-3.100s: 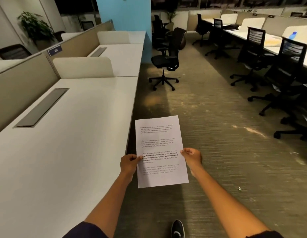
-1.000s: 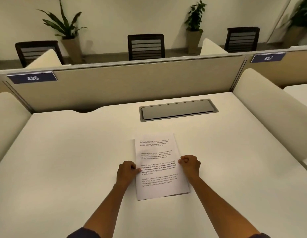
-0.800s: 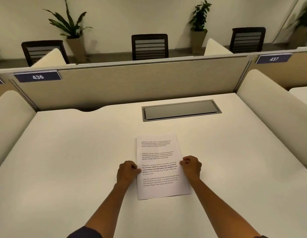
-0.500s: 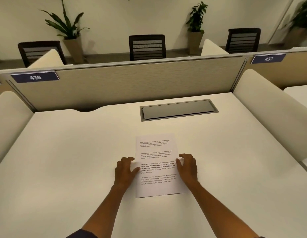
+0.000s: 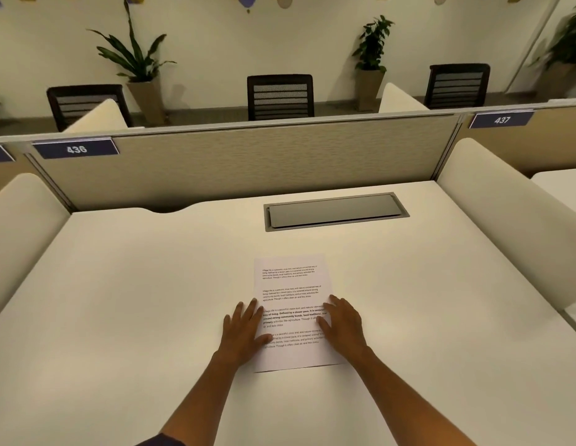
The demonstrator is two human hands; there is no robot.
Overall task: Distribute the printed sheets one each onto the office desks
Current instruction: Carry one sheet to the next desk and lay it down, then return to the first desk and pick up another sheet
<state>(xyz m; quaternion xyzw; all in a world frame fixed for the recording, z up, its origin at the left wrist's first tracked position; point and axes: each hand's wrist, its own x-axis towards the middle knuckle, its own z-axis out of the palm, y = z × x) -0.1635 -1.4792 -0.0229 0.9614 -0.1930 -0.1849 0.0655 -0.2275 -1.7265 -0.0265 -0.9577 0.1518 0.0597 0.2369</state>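
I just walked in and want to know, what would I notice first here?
The printed sheet lying in the middle of the pale desk, with the left hand and right hand spread flat on its edges. Behind it sits a grey hatch, and a blue 436 sign on the divider.

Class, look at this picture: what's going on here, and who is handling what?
A person is setting a printed sheet on a white desk, in front of the grey cable hatch. The sheet lies flat. The left hand rests open on its left edge, the right hand open on its right edge. Neither hand grips it. The partition behind carries the label 436.
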